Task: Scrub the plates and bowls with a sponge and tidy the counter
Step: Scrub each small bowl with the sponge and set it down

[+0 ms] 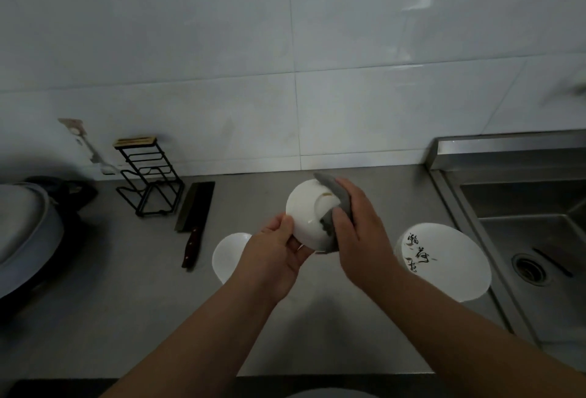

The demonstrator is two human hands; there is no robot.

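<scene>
While the left hand (pixel 276 254) pinches the upturned white bowl (pixel 304 210) by its rim above the bench (pixel 126 302), fingers (pixel 347 183) of the right hand (pixel 361 229) curl round the soft sponge (pixel 331 188) against it; light, probably slippery, breakable.

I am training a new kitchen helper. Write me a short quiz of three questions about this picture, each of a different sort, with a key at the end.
1. True or false: the right hand presses a grey sponge against the white bowl that the left hand holds.
2. Choose one. The cleaver is: A) flat on the counter beside the black wire rack; B) standing inside that rack; C) in the left hand.
3. Fill the gap: the bowl with black writing stands to the ___ of the held bowl.

Key: 1 true; 2 A; 3 right.
</scene>
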